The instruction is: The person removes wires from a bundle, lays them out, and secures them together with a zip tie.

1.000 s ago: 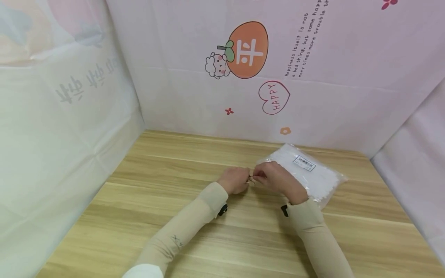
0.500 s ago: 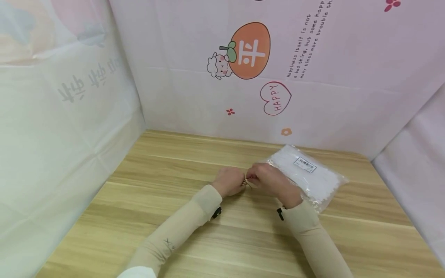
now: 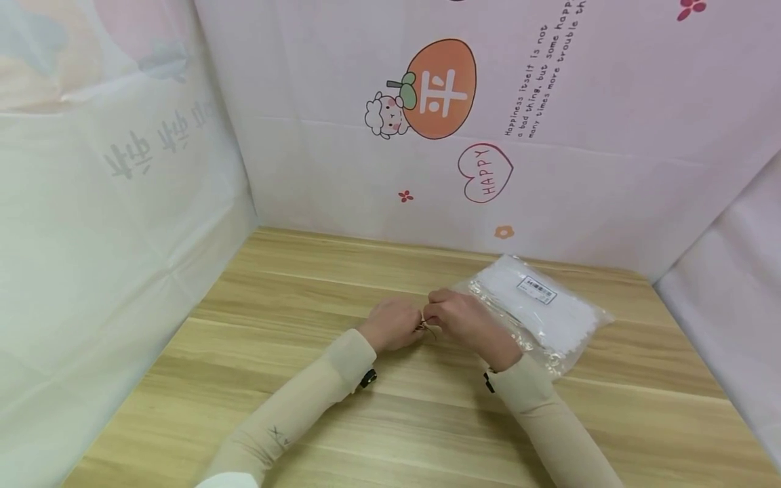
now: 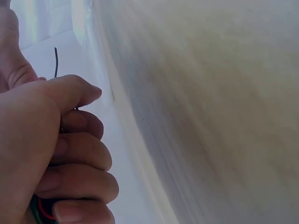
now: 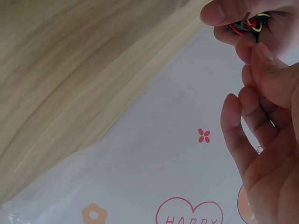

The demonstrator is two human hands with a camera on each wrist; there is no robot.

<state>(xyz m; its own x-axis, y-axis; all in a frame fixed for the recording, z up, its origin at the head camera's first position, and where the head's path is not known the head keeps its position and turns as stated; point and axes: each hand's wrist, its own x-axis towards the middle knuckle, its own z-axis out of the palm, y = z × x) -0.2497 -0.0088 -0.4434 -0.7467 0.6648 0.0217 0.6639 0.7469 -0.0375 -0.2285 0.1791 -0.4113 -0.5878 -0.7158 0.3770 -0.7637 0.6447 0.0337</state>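
One bundle of coloured cords (image 5: 250, 23) sits over the far middle of the table (image 3: 201, 359), just left of the clear bag (image 3: 564, 324). From where I stand, the left hand (image 3: 393, 324) is curled round it while the right hand (image 3: 462, 324) pinches a dark strand (image 5: 257, 37). Tugging hard could cinch the loops into a knot, I'd judge; a slack left grip could let everything slip.
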